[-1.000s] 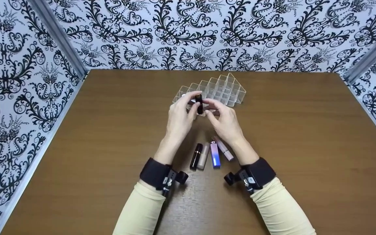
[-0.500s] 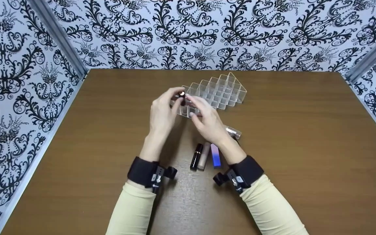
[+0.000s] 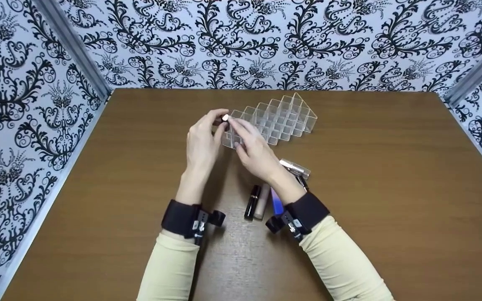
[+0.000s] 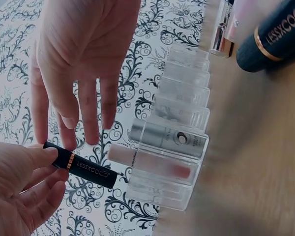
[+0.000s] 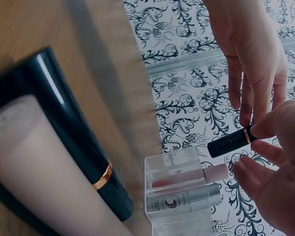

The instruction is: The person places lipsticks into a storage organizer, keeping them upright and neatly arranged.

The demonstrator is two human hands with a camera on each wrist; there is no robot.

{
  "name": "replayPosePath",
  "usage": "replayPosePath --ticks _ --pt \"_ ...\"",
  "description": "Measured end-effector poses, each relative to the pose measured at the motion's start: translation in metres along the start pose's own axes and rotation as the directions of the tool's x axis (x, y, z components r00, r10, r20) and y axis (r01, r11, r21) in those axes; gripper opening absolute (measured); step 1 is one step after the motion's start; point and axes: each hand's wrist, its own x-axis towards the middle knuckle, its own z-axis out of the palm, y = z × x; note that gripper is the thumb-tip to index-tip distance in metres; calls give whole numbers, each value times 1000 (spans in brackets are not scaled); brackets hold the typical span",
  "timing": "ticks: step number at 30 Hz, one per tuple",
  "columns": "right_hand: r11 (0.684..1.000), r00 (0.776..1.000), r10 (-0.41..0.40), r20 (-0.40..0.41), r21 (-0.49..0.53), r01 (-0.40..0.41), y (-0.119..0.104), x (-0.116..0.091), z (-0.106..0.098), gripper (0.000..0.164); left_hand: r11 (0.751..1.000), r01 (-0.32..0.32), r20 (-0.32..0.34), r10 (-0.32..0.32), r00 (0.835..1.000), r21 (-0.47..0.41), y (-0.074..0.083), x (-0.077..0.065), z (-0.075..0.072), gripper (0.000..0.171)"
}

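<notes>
Lipstick, black with a gold band, hangs at the left end of the clear stepped holder, near upright, lettered end down and, as far as we can tell, outside the slots. Left hand pinches it near the top, thumb against fingers. Our read: gripping high leaves the long lower body bare and keeps fingertips off the dividers. Right hand has its fingers long and spread, index up by the lipstick's top end; probably a steadying touch, but we can't tell how firmly it bears. Holder sits at a slant, left end closer to the person, which suits a two-handed reach. Two slots we can read in the left wrist view: pink tube beside silver tube, neighbours, each kept separate by the clear walls. Nearer the person we've got loose stock on the table: second black tube, pale tube alongside it, blue tube partly under the right forearm, shiny tube farther out. All lie flat, roughly between the arms, presumably for short reaches. Dark slim item by the forearm: too covered for us to identify.
</notes>
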Motion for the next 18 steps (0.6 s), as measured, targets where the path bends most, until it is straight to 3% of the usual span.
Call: replayPosePath --ticks 10,18 --pt "983 999 31 36 -182 -24 3 3 1 66 1000 6 -8 -6 1000 11 -10 0 10 26" --pt "969 997 42 69 -245 -24 2 8 0 62 998 9 -35 -11 999 -62 -17 -3 17 26"
